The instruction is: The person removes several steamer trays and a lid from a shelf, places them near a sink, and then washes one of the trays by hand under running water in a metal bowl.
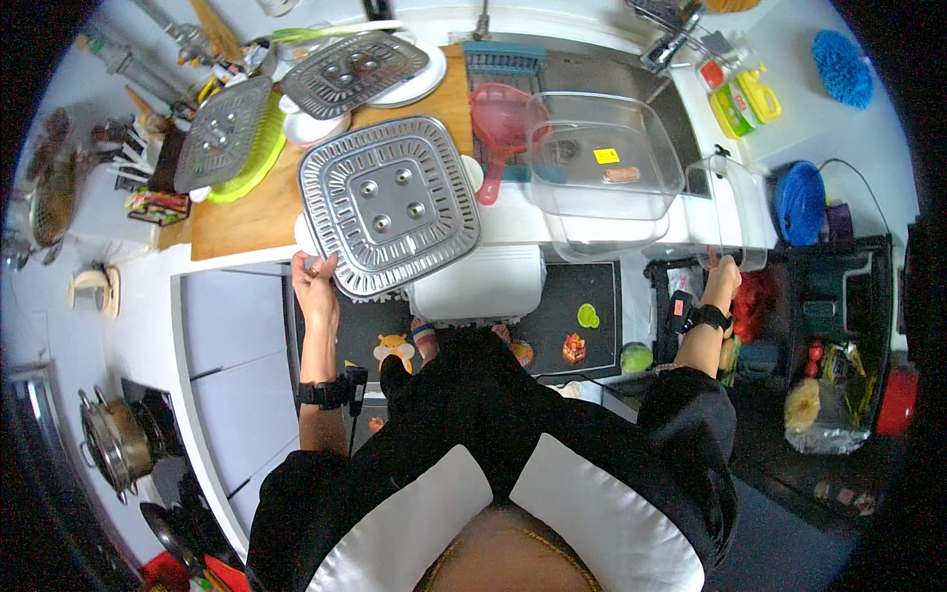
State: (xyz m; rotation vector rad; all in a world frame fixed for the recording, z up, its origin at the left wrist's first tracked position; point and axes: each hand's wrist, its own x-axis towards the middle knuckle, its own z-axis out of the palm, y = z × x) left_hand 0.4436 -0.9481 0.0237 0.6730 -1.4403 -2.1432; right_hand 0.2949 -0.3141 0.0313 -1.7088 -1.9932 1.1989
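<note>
My left hand (314,280) grips the near-left corner of a square perforated metal steamer tray (392,207) with white side handles. The tray hangs over the front edge of the counter and part of the wooden board. At the right, my right hand (726,277) holds the near end of a narrow clear plastic bin (729,211). Between my hands, a large clear plastic box (603,200) with a yellow sticker stands over the sink's front edge. A red plastic strainer (507,118) lies just left of it. Two more perforated trays (355,74) rest at the back left.
A wooden board (244,229) carries a yellow-green basket (259,166) and white dishes. Detergent (743,103) and a blue basin (799,203) are at the right. A stockpot (118,444) sits on the left stove. A white lidded bin (477,281) stands below the counter.
</note>
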